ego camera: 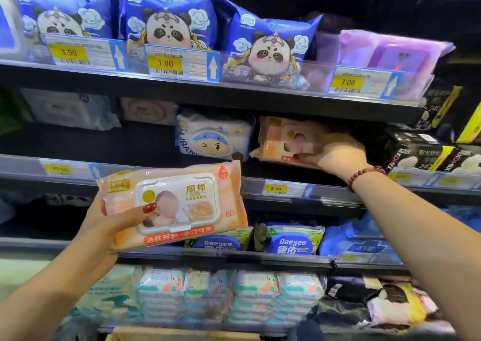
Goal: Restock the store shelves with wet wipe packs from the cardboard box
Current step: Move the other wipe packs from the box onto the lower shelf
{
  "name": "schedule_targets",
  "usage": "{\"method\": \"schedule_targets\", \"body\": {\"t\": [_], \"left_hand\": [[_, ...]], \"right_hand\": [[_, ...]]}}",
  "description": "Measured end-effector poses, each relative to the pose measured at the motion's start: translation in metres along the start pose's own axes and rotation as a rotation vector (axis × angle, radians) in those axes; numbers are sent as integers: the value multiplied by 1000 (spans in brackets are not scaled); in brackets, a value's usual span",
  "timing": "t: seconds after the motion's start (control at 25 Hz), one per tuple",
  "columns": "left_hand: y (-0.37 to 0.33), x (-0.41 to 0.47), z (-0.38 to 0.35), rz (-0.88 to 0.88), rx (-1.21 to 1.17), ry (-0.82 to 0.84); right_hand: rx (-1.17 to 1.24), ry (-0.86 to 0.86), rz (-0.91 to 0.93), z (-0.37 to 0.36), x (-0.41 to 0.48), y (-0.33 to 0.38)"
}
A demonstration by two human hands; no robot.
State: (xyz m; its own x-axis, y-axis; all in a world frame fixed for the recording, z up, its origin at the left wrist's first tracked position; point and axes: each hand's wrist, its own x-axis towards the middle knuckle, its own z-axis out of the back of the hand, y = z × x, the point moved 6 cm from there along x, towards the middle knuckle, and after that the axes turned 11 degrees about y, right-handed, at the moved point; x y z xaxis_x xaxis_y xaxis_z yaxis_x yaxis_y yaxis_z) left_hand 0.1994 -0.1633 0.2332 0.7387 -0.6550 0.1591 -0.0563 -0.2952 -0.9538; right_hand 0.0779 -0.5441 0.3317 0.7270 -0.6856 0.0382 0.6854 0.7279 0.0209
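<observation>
My left hand (104,223) grips an orange wet wipe pack (179,205) with a white flip lid, held in front of the shelves, thumb on its face. My right hand (335,155) is shut on a second orange wet wipe pack (283,138) inside the second shelf (325,192), above the 8.90 price tag (275,188). That pack sits just right of a white pack with a cartoon face (213,137). A strip of the cardboard box (182,335) shows at the bottom edge.
Blue panda packs (166,25) and purple packs (390,54) fill the top shelf. Black packs (426,155) stand right of my right hand. Blue Deeyeo packs (291,241) and stacked white packs (229,296) fill the lower shelves. The second shelf's left part is dark, with packs far back.
</observation>
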Motion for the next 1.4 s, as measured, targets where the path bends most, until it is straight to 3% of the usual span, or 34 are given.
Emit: {"method": "schedule_targets", "body": {"t": [0.16, 0.48, 0.84, 0.96, 1.24, 1.4], "left_hand": [[4, 2, -3, 16, 16, 44], [13, 16, -1, 7, 41, 0], [24, 22, 0, 18, -20, -73], [26, 22, -2, 42, -28, -48], [-1, 1, -26, 28, -3, 1], [-17, -2, -46, -25, -37, -24]], "right_hand": [[144, 163, 46, -2, 18, 11], [-112, -209, 142, -5, 36, 7], [-9, -388, 182, -12, 65, 15], [10, -359, 191, -17, 63, 15], [364, -62, 186, -20, 41, -5], [716, -121, 353, -11, -14, 1]]}}
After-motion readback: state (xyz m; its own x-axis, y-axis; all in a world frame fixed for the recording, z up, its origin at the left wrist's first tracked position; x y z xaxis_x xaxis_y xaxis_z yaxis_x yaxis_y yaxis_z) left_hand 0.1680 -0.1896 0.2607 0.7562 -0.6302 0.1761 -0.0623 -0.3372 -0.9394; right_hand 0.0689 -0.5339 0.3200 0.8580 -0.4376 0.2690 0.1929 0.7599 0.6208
